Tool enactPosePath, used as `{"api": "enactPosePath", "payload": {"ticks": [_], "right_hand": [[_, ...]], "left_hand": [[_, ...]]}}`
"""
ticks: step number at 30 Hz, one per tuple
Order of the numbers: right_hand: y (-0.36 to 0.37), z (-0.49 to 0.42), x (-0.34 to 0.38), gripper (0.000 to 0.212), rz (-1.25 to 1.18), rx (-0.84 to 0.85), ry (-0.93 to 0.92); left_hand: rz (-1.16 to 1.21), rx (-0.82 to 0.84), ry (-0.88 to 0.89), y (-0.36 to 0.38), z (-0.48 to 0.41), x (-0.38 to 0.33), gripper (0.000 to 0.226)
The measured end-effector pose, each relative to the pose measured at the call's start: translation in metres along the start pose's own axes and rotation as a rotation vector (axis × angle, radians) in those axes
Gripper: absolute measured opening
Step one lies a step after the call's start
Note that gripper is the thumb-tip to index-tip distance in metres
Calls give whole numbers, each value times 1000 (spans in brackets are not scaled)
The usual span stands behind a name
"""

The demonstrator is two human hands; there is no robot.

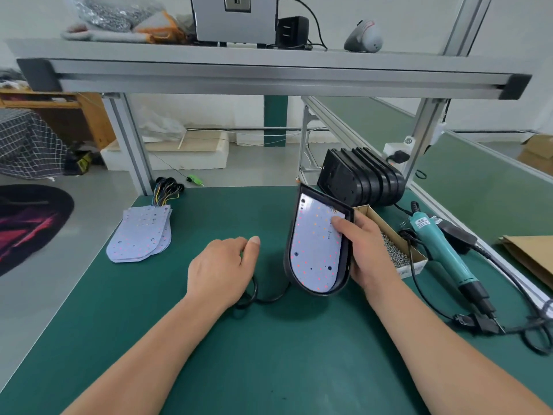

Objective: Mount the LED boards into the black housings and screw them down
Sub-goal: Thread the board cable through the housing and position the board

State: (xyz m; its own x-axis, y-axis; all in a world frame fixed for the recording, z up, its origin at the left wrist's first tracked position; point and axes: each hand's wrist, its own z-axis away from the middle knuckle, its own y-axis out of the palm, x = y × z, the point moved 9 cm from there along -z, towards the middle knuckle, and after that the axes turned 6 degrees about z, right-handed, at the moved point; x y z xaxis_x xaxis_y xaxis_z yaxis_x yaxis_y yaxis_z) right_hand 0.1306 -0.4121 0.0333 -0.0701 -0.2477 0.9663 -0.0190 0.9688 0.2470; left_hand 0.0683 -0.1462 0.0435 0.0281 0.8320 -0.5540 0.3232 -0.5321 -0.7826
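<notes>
On the green mat, right of centre, the right hand grips a black housing tilted up on its left edge, thumb pressing the LED board seated inside. Left hand rests loosely curled, holding nothing, over a black cable. Spare boards lie far left; housings, screw box and screwdriver sit right.
</notes>
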Motion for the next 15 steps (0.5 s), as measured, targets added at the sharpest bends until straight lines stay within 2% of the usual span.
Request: {"api": "enactPosePath", "payload": {"ticks": [2, 4, 7, 10, 12, 15], "right_hand": [[-3, -2, 1, 20, -40, -40, -14], [-5, -3, 1, 21, -66, -59, -22], [-7, -4, 2, 24, -116, -71, -36], [-9, -4, 6, 29, -222, -55, -45], [-8, -4, 6, 28, -267, -22, -27], [-5, -2, 7, 27, -265, 18, -18]], "left_hand": [[-16, 30, -10, 5, 2, -1, 66], [107, 97, -35, 14, 5, 1, 68], [475, 177, -102, 23, 7, 5, 50], [625, 242, -49, 30, 6, 5, 38], [728, 321, -78, 38, 6, 8, 22], [671, 381, -70, 43, 5, 8, 30]]}}
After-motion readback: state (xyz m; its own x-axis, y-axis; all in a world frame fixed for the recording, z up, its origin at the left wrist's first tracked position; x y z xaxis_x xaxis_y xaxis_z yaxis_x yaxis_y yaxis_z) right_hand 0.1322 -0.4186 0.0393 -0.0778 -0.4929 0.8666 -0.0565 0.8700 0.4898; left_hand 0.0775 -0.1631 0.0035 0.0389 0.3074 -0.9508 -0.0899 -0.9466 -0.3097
